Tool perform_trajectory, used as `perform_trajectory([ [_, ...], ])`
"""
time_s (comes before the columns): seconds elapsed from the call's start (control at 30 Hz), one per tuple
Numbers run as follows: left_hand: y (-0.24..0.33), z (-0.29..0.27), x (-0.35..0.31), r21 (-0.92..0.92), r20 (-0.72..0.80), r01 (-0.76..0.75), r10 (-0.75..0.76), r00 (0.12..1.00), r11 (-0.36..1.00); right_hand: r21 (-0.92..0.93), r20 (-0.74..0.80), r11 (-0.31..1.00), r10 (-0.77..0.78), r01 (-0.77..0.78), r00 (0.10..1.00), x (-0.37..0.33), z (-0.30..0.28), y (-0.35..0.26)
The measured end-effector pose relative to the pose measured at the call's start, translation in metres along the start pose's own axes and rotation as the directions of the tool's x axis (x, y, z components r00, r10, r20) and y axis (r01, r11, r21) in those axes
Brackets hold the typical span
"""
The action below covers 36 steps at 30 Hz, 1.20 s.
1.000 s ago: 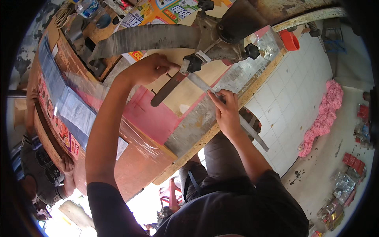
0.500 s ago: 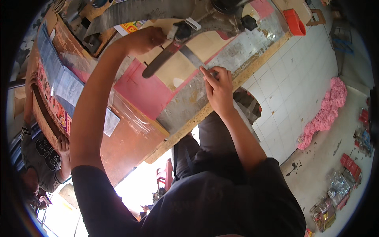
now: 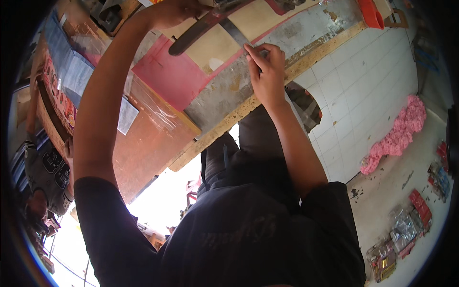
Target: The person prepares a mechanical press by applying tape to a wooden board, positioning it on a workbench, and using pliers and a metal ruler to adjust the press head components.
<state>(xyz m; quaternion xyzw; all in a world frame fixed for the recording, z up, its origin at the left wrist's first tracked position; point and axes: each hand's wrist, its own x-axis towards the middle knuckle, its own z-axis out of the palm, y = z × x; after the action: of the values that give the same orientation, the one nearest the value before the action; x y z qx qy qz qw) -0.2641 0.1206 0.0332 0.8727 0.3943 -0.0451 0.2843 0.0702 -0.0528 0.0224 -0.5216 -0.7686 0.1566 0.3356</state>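
Observation:
My right hand (image 3: 268, 67) is closed on the near end of a flat grey metal strip (image 3: 233, 31), thumb and fingers pinching it. The strip runs away under a long dark bar (image 3: 198, 32) with a rounded end. My left hand (image 3: 174, 13) is at the top edge with curled fingers, close beside the bar; what it grips, if anything, is hidden. Below the bar lie a cream sheet (image 3: 193, 53) and a pink sheet (image 3: 165, 71) on the worn grey bench top (image 3: 227, 93).
A yellowish wooden edge (image 3: 239, 115) borders the bench. An orange-red container (image 3: 370, 14) stands at its far right end. Bluish sheets (image 3: 71, 60) lie at left, where another person (image 3: 50, 167) is. A pink fluffy bundle (image 3: 397, 136) and clear packages (image 3: 401, 234) lie at right.
The view has shifted, so bench and hands sit higher in the picture and the clamp knobs are mostly cut off. Both hands keep about the same places relative to the bar and strip.

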Motion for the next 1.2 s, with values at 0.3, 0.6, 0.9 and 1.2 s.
perform_trajectory([
  [0.3, 0.016, -0.012, 0.005, -0.277, 0.061, 0.215, -0.207, 0.977, 0.937, 0.049, -0.048, 0.998, -0.028, 0.031, 0.998, 0.000, 0.006, 0.008],
  [0.6, -0.040, 0.013, -0.002, 0.217, 0.027, -0.074, 0.069, 0.997, 0.973, 0.055, -0.075, 0.996, -0.064, 0.068, 0.995, 0.002, 0.008, 0.010],
  [0.9, -0.044, 0.014, 0.007, 0.297, 0.032, -0.069, 0.062, 0.998, 0.952, 0.030, -0.078, 0.998, -0.056, 0.058, 0.995, 0.005, 0.004, 0.018],
  [1.2, -0.049, 0.014, 0.004, 0.286, 0.096, 0.088, -0.120, 0.988, 0.954, 0.037, -0.079, 0.997, -0.060, 0.063, 0.995, 0.007, 0.001, 0.019],
])
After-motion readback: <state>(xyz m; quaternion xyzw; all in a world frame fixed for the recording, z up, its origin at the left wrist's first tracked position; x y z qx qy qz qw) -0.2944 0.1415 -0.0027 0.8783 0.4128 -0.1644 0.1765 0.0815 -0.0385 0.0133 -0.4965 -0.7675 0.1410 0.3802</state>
